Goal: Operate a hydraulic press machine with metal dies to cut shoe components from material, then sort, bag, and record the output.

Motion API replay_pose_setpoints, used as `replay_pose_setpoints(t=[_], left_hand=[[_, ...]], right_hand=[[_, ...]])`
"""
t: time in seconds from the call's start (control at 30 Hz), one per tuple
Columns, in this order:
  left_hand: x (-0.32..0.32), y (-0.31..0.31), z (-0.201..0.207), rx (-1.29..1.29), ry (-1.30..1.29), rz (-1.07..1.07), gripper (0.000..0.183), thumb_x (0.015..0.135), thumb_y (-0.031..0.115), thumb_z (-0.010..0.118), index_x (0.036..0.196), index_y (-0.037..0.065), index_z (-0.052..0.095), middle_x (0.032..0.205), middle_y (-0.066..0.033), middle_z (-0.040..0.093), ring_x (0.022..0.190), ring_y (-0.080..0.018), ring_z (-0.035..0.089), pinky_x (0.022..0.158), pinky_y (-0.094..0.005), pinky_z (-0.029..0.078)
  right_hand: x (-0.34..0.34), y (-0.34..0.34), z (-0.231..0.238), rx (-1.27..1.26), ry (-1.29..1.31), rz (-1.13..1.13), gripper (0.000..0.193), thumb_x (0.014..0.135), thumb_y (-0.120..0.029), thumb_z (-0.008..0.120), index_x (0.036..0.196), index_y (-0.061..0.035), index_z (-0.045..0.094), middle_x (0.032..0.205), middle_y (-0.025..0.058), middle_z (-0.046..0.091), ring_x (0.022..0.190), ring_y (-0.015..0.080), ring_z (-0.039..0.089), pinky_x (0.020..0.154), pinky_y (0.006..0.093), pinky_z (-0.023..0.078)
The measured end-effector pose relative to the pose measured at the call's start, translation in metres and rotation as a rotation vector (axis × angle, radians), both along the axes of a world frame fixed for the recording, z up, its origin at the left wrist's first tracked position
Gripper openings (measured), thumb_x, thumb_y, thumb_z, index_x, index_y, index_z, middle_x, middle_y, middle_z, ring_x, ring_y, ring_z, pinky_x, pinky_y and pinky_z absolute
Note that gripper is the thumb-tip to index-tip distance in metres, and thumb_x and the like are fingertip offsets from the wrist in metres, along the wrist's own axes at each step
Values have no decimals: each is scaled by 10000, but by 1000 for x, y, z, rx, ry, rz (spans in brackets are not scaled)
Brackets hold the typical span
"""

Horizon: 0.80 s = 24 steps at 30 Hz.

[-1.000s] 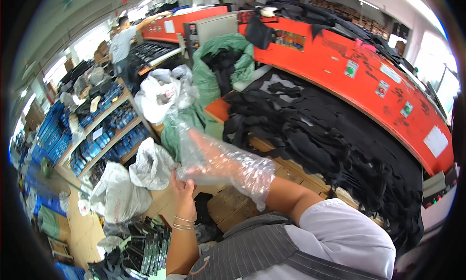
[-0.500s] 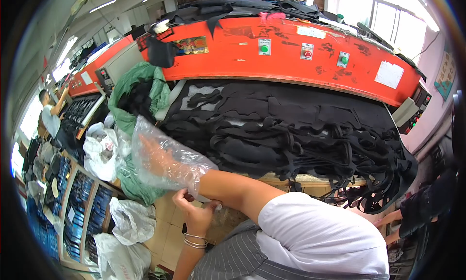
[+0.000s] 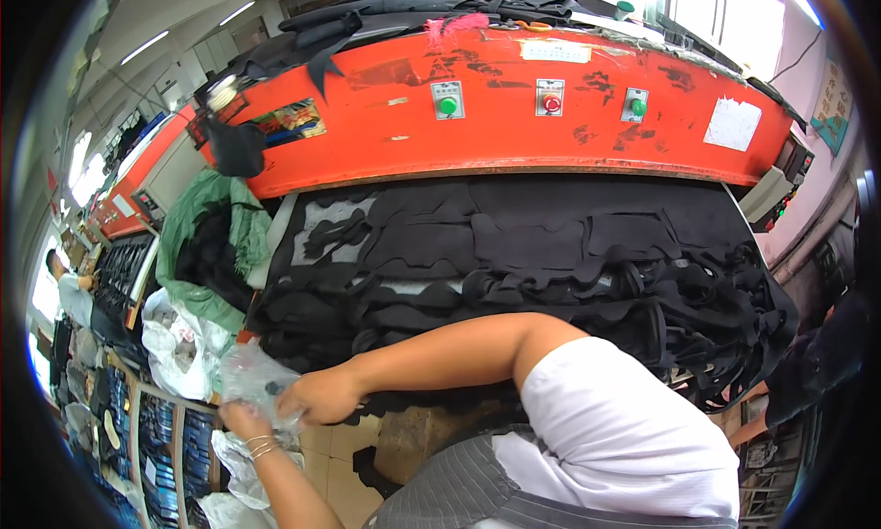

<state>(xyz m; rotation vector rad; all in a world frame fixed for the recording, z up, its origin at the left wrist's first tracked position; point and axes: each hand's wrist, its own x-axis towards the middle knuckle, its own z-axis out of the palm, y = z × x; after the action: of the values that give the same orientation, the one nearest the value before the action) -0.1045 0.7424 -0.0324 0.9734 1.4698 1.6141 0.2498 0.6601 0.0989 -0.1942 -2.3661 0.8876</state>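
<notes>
A clear plastic bag (image 3: pixel 250 368) hangs at the left, beyond the near edge of the work table. My left hand (image 3: pixel 241 421), with bangles at the wrist, is closed on the bag's near edge. Bent over from the right, my right hand (image 3: pixel 321 397) has its fingers closed on the bag's other side, close to the left hand. A small dark patch shows at the bag by the right fingertips; I cannot make out what it is. On the table lie black cut sheets (image 3: pixel 532 240) and a tangle of black offcut strips (image 3: pixel 679 295).
A red press beam (image 3: pixel 496 144) with green and red buttons spans the table. At left stand a green sack (image 3: pixel 179 245) of black scraps, a white sack (image 3: pixel 170 345) and a rack (image 3: pixel 172 437) of blue pieces. A co-worker (image 3: pixel 73 286) stands far left; another person's dark sleeve (image 3: pixel 812 368) shows right.
My right hand and forearm have come out of the clear bag and now grip its edge. The left hand has moved left with the bag, which sits lower. The view has shifted.
</notes>
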Motion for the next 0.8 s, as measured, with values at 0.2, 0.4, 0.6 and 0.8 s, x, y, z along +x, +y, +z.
replay_pose_setpoints(t=[0.2, 0.4, 0.6, 0.8], left_hand=[[218, 40, 119, 133, 141, -91, 139, 912, 211, 547, 990, 97, 533, 719, 53, 460, 547, -27, 389, 418, -187, 267], [342, 54, 165, 16, 220, -847, 85, 887, 75, 537, 971, 90, 535, 698, 44, 482, 540, -10, 401, 409, -161, 254], [392, 105, 169, -281, 630, -1768, 257, 890, 151, 606, 1123, 54, 554, 885, -46, 610, 750, -134, 600, 674, -255, 498], [530, 109, 151, -38, 703, -1987, 275, 876, 253, 642, 967, -3, 680, 898, -83, 666, 884, -206, 638, 844, -346, 495]], right_hand=[[261, 16, 30, -255, -28, -844, 399, 878, -270, 649, 1201, -39, 610, 1145, 152, 636, 1044, 271, 620, 914, 357, 483], [424, -27, -23, -486, -1092, -1475, 506, 851, -458, 624, 1008, 21, 673, 1051, 222, 656, 1046, 364, 610, 899, 438, 484], [437, -53, -50, -625, -966, -1627, 765, 870, -634, 485, 1272, 14, 548, 1321, 227, 512, 1245, 354, 474, 1031, 412, 392], [467, -55, -79, -592, -1022, -1654, 441, 948, -406, 446, 1038, -37, 672, 1145, 204, 616, 1057, 369, 588, 909, 438, 463]])
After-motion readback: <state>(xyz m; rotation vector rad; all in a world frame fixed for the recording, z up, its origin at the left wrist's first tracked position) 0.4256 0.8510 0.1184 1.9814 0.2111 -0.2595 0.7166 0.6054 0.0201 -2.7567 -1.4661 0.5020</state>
